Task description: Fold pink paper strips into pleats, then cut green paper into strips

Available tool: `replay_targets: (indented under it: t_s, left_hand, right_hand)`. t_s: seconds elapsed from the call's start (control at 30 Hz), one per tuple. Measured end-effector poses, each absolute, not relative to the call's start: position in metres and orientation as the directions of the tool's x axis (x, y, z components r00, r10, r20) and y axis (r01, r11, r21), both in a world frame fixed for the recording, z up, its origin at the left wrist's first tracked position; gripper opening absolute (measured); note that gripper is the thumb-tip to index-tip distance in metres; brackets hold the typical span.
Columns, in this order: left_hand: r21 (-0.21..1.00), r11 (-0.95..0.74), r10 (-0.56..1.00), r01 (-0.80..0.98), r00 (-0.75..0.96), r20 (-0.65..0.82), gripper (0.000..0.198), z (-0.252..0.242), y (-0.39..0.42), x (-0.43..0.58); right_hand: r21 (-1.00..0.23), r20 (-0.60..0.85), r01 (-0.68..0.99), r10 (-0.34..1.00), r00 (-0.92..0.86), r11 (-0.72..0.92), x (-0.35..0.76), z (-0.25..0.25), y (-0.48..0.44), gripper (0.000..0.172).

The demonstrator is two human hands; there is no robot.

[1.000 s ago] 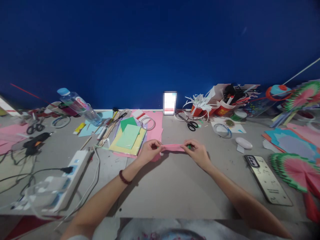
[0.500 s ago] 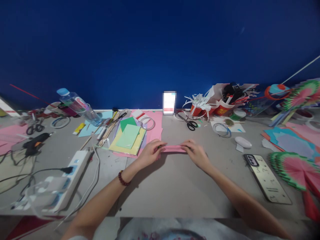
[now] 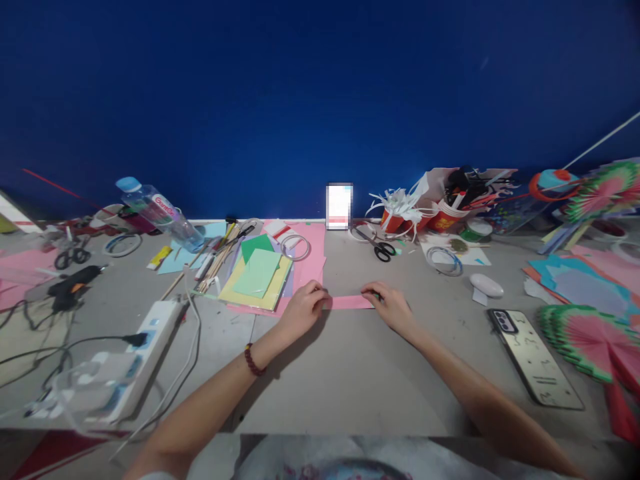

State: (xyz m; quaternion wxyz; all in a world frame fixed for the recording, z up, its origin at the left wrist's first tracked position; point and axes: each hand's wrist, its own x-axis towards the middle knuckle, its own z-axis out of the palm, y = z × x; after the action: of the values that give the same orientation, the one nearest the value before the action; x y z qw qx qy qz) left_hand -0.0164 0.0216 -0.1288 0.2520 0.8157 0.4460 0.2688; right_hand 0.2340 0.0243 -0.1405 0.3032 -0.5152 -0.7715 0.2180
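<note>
Between my hands a narrow strip of pink paper (image 3: 349, 303) runs sideways, low over the grey table. My left hand (image 3: 304, 308) has its fingers pinched at the strip's left end. At the right end, my right hand (image 3: 391, 307) closes thumb and fingers on the paper. The fingers hide both ends of the strip. Just beyond my left hand lies a stack of coloured sheets, with a light green one (image 3: 256, 272) on top.
A power strip (image 3: 145, 360) with cables lies on the left, near a glue gun (image 3: 75, 287). Black scissors (image 3: 384, 251) lie ahead. On the right are a phone (image 3: 536, 360), a white mouse (image 3: 486, 285) and a pink-green paper fan (image 3: 595, 340). A lit screen (image 3: 339, 207) stands at the wall.
The pink strip now shows its face flatter and wider. My left hand has shifted slightly and its fingers have curled more; my right hand stays nearly in place.
</note>
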Motion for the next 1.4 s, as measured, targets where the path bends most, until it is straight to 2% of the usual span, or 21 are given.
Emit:
replay_targets:
  t_s: [0.13, 0.23, 0.33, 0.4, 0.47, 0.6, 0.7, 0.8, 0.9, 1.2, 1.4]
  left_hand:
    - [0.47, -0.554, 0.831, 0.687, 0.49, 0.263, 0.03, -0.133, 0.02, -0.015]
    - [0.295, -0.651, 0.759, 0.7, 0.581, 0.295, 0.034, -0.133, 0.018, -0.011]
    - [0.156, -0.747, 0.661, 0.646, 0.698, 0.275, 0.027, -0.133, 0.014, -0.007]
    - [0.097, -0.765, 0.638, 0.637, 0.729, 0.246, 0.023, -0.132, 0.011, -0.004]
    - [0.065, -0.756, 0.649, 0.652, 0.731, 0.21, 0.023, -0.13, 0.007, -0.001]
    - [0.024, -0.702, 0.707, 0.712, 0.692, 0.144, 0.029, -0.124, -0.009, 0.009]
    - [0.01, -0.633, 0.768, 0.774, 0.626, 0.137, 0.042, -0.121, -0.024, 0.021]
    - [-0.001, -0.555, 0.826, 0.832, 0.551, 0.117, 0.053, -0.118, -0.035, 0.029]
    - [-0.027, -0.518, 0.851, 0.855, 0.518, 0.086, 0.054, -0.116, -0.04, 0.031]
    - [-0.023, -0.497, 0.866, 0.868, 0.497, 0.062, 0.056, -0.116, -0.04, 0.031]
    - [-0.019, -0.534, 0.84, 0.845, 0.533, 0.103, 0.04, -0.114, -0.031, 0.024]
  right_hand:
    - [-0.542, 0.318, 0.717, 0.897, -0.308, 0.438, 0.231, -0.145, 0.023, 0.017]
    - [-0.319, 0.371, 0.816, 0.856, -0.361, 0.482, 0.227, -0.143, 0.017, 0.02]
    - [-0.056, 0.378, 0.815, 0.768, -0.517, 0.576, 0.221, -0.14, 0.008, 0.03]
    - [0.047, 0.343, 0.782, 0.725, -0.597, 0.622, 0.216, -0.138, 0.002, 0.031]
    - [0.086, 0.309, 0.778, 0.726, -0.615, 0.623, 0.212, -0.136, -0.003, 0.031]
    - [0.091, 0.25, 0.825, 0.789, -0.561, 0.557, 0.202, -0.133, -0.014, 0.036]
    - [0.136, 0.222, 0.851, 0.822, -0.525, 0.507, 0.194, -0.132, -0.024, 0.042]
    - [0.174, 0.217, 0.863, 0.836, -0.504, 0.475, 0.188, -0.133, -0.033, 0.044]
    - [0.167, 0.209, 0.875, 0.851, -0.482, 0.454, 0.189, -0.133, -0.036, 0.043]
    - [0.062, 0.217, 0.898, 0.872, -0.438, 0.435, 0.205, -0.125, -0.036, 0.042]
    - [-0.153, 0.297, 0.886, 0.875, -0.382, 0.438, 0.223, -0.13, -0.025, 0.036]
